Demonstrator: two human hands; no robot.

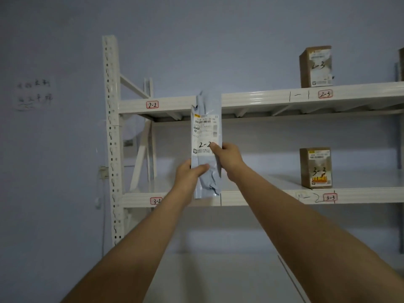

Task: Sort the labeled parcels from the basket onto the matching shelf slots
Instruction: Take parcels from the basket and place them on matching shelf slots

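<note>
The basket is lying outside the view, and the right end of the white metal shelving rack (262,96) is being cut off by the frame edge, along with a brown shape at the upper right corner that is too clipped to identify. The faint handwriting on the blue-grey wall (35,94) at the left is too blurred to read. The right thumb is covering the last digit of the handwritten mark on the long, flat grey plastic mailer bag (206,147), which is showing "2-" and part of a second figure; its small printed label text is illegible.

The left hand (189,173) is pinching the crinkled lower part of the bag, thumb in front and the other fingers hidden behind. The right hand (227,157) is gripping the bag's right edge, thumb pressing on the white label. The bag is standing upright in the air before the rack, its top overlapping the front edge of the upper shelf, right of the red-bordered "2-2" tag (152,104).

A brown cardboard box marked "2-3" (316,66) is sitting on the upper shelf, and another brown cardboard box marked "3-3" (316,167) on the lower one.
</note>
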